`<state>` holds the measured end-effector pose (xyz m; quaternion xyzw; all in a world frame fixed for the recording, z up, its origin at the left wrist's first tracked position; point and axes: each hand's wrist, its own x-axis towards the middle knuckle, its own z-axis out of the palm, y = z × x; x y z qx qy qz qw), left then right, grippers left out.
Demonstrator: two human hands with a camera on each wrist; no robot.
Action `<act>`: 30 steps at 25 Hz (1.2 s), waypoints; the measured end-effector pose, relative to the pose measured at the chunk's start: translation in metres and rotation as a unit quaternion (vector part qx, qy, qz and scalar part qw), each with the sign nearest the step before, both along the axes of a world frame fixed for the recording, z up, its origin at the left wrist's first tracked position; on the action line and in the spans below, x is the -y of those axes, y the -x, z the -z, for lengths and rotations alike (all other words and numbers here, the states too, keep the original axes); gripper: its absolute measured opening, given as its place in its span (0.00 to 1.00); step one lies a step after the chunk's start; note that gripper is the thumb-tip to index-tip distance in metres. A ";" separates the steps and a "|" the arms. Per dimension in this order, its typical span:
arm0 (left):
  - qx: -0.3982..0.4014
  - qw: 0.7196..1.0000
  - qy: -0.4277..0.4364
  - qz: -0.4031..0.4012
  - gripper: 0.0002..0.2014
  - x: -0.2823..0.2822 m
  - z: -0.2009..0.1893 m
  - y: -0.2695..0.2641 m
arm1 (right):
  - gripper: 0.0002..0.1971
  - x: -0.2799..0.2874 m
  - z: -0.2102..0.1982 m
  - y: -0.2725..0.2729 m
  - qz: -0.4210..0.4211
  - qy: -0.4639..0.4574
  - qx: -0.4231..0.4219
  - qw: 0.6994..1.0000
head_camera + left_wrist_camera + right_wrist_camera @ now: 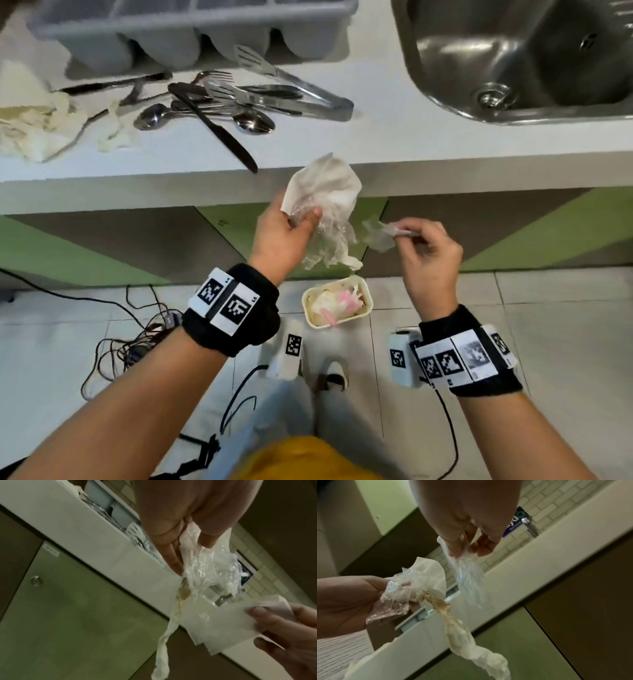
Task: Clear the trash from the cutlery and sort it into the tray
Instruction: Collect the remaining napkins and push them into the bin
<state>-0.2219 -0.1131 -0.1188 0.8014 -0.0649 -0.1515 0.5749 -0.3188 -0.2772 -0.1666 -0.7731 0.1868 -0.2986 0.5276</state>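
My left hand (pixel 300 216) is below the counter edge and grips a bundle of trash (pixel 325 198): white tissue, crinkled clear plastic (pixel 211 566) and a twisted, stained napkin tail (pixel 462 635) that hangs down. My right hand (pixel 400 232) pinches a small clear plastic wrapper (pixel 376 235) just right of the bundle. A cream bin (pixel 310 298) with trash in it stands on the floor under both hands. On the counter lies the cutlery pile (pixel 222 102) with a dark-handled knife (pixel 219 128) and tongs (pixel 294 85). The grey cutlery tray (pixel 191 31) is behind it.
Crumpled napkins (pixel 41 123) lie at the counter's left end. A steel sink (pixel 513 58) is set in at the right. Green and brown cabinet doors (pixel 102 246) run under the counter. Cables (pixel 137 329) trail over the tiled floor at the left.
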 end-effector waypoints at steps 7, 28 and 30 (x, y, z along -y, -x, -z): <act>-0.075 0.992 -0.094 0.034 0.16 0.019 0.120 0.024 | 0.11 0.006 0.138 0.012 0.050 -0.123 -0.158 0.979; -0.152 0.909 -0.367 0.126 0.16 0.042 0.530 -0.022 | 0.12 -0.007 0.527 -0.035 -0.010 -0.121 -0.450 0.885; -0.120 0.891 -0.395 0.187 0.16 0.044 0.551 -0.022 | 0.14 -0.011 0.547 -0.038 -0.075 -0.078 -0.483 0.869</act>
